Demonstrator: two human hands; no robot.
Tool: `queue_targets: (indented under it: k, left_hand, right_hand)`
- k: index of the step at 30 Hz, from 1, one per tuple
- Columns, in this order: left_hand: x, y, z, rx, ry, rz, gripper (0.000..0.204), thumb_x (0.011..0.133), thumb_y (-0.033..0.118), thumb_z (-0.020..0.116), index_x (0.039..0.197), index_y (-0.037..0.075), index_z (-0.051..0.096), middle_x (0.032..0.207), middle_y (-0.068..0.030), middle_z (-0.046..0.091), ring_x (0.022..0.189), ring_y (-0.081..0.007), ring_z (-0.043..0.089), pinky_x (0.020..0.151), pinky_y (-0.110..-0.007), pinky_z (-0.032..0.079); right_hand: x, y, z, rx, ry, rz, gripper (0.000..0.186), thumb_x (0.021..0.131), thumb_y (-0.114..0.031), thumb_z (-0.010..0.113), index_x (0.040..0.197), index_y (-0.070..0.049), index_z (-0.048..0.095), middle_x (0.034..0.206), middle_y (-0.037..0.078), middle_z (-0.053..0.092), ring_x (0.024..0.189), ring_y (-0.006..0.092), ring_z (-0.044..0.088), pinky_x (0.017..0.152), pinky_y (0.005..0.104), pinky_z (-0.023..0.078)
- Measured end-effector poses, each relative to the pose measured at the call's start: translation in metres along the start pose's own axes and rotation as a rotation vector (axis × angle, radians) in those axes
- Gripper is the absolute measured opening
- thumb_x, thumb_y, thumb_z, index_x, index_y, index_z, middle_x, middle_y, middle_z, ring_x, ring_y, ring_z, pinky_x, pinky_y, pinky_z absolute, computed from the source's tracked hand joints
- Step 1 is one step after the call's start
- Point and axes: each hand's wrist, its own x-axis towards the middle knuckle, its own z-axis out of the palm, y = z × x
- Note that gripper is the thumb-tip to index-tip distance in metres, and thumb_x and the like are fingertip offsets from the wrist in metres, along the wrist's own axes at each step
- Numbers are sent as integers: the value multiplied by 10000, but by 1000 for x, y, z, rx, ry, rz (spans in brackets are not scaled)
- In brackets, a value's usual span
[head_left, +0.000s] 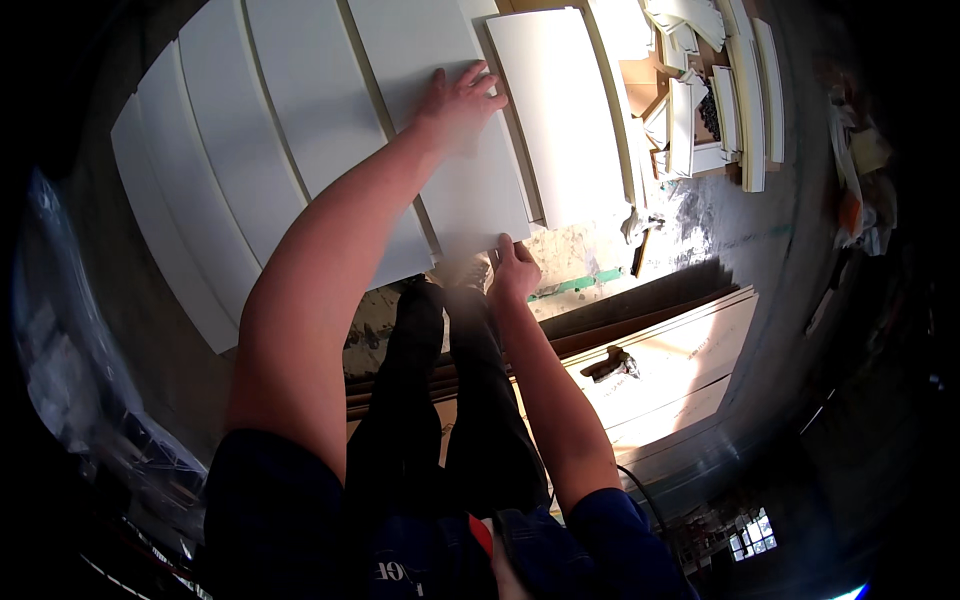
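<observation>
Several long white panels lie side by side in front of me. My left hand point(460, 108) rests on one white panel point(405, 45), fingers spread, with its fingertips at that panel's right edge. At the near right corner of the same panel, my right hand point(515, 272) pinches the edge, thumb on top; its other fingers are partly hidden. Just right of the held panel is another white panel point(560, 115), brightly lit, with a narrow gap between them. More white panels point(215, 130) extend to the left, separated by narrow strips.
A heap of white and cream strips point(688, 115) stands at the far right. Near my legs on the right lies a stack of flat boards point(690, 355) with a small dark object point(612, 365) on top. Clear plastic wrapping point(75, 370) hangs or lies along the left.
</observation>
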Motion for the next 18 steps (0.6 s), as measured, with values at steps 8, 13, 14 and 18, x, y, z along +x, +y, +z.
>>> queue_targets:
  k: [8,13,14,18]
  left_hand:
    - [-84,32,31,-457,387,2,672,810,170,769,1416,154,479,1497,-96,391,1416,-273,365,1142,-394,400]
    - [-197,80,53,-888,369,-82,582,798,55,723,1347,96,532,1379,-131,507,1259,-339,525,1004,-431,503]
    - [-219,90,61,-898,369,-89,570,801,48,720,1338,82,534,1337,-144,538,1237,-347,540,1000,-437,500]
    - [-282,136,75,-1086,176,-145,508,815,65,712,1294,70,543,1220,-152,606,1175,-353,572,982,-424,502]
  right_hand:
    - [8,4,-4,29,11,-39,301,937,-28,664,1174,143,593,1088,152,670,962,221,668,865,328,593]
    - [7,13,-3,25,28,-24,276,919,-50,690,1120,124,617,1070,130,664,955,207,661,892,314,587]
    - [4,12,-1,31,24,-17,266,914,-65,701,1098,113,628,1060,118,662,954,197,657,901,306,584]
    - [12,13,-7,43,26,11,225,903,-62,714,1062,83,649,1012,86,670,902,174,656,853,292,592]
